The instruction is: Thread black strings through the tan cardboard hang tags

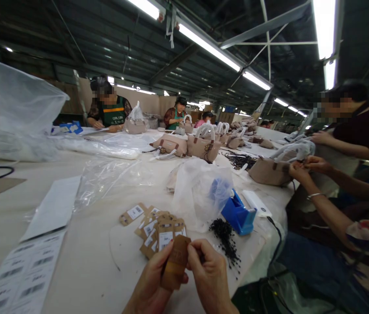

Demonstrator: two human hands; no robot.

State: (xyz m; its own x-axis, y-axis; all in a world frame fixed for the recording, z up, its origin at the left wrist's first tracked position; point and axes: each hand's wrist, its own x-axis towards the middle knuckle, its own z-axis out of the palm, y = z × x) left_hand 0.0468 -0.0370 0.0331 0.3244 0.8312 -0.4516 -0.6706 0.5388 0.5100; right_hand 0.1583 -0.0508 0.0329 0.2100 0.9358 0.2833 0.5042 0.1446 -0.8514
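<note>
At bottom middle, the left hand (153, 278) and right hand (209, 272) pinch a flat brown card tag (175, 261), maybe for steadiness.

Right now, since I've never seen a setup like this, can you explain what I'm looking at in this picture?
There is no machine here: a person works with two bare hands, seen by a camera worn on that person's head, looking forward and down. The left hand holds a brown tag; the right hand's fingertips are at its edge, though whether they grip it is unclear. On the white table lie more tags, a sheet of printed labels, black strings and a blue tape dispenser. Farther back are handbags and other people at work.
</note>
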